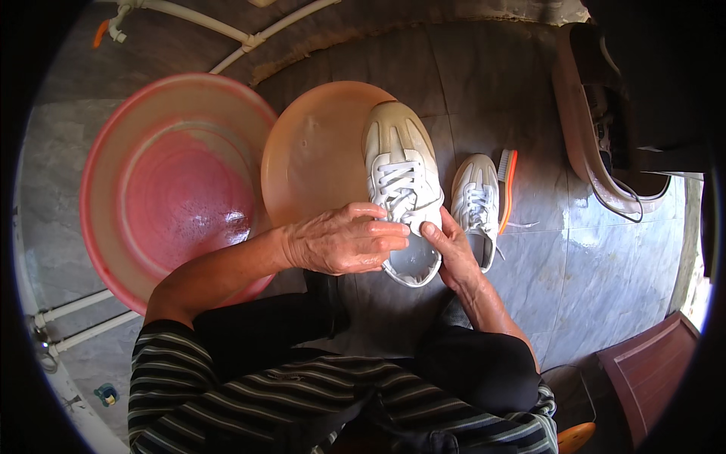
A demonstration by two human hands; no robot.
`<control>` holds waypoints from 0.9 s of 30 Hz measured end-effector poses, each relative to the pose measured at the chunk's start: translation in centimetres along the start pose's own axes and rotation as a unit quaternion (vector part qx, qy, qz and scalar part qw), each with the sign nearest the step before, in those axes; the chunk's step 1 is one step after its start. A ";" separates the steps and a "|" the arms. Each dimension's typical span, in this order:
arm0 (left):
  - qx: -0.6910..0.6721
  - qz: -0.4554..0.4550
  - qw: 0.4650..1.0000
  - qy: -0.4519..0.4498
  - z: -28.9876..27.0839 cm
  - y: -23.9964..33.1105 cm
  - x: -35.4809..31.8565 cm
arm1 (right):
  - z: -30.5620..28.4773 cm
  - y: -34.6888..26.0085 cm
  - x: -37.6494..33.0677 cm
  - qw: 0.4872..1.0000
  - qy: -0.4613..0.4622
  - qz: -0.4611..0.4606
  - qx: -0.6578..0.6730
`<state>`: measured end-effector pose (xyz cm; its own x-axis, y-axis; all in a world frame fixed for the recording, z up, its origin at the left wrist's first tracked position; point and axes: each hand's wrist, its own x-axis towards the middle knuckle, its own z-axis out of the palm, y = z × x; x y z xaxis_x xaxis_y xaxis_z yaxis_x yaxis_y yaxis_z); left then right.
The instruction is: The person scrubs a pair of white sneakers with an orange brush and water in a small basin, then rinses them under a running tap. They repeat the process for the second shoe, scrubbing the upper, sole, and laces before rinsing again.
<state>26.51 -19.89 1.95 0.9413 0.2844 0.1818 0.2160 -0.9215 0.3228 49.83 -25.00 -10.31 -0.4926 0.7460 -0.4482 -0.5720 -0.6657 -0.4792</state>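
Observation:
A white sneaker (408, 170) with a beige toe is held up in front of me, its toe pointing away and its opening toward me. My right hand (457, 250) grips its right side near the collar, thumb on top. The fingers of my left hand (344, 238) are curled and pinch at the white shoelaces (402, 185) near the tongue; the fingertips are partly hidden. Behind the held shoe is an orange basin (310, 151). A second white sneaker (476, 200) rests on the floor to the right, beside an orange scrub brush (508, 193) with pale bristles.
At the left stands a large pink basin (178, 189) with a wet bottom. White pipes (249, 41) run along the far wall and lower left. A pale tub (586, 136) with dark items is at the far right. A brown panel (654, 371) stands lower right. The grey tile floor (529, 280) looks wet.

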 end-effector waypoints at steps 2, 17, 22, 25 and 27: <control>-0.034 -0.025 0.999 0.021 -0.4 0.1 -0.2 | 0.5 -0.4 0.0 1.000 0.002 -0.004 0.000; -0.774 -0.342 0.465 0.261 3.3 -4.7 -1.4 | 2.0 1.2 2.4 0.980 -0.111 0.104 0.127; -0.739 -0.366 0.476 0.305 2.6 -5.1 -1.7 | 3.4 0.6 3.8 0.991 -0.123 0.044 0.001; -0.700 -0.380 0.507 0.330 -0.1 -5.9 -2.0 | 4.3 -0.6 3.9 0.987 -0.125 -0.051 -0.092; -0.625 -0.397 0.568 0.359 -2.1 -6.2 -1.8 | 4.0 -0.7 3.8 0.981 -0.107 -0.063 -0.147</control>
<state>22.95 -14.14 1.63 0.2309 0.9273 -0.2947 -0.2779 0.3531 0.8934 45.76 -21.61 -8.70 -0.5746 0.7891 -0.2172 -0.4396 -0.5215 -0.7313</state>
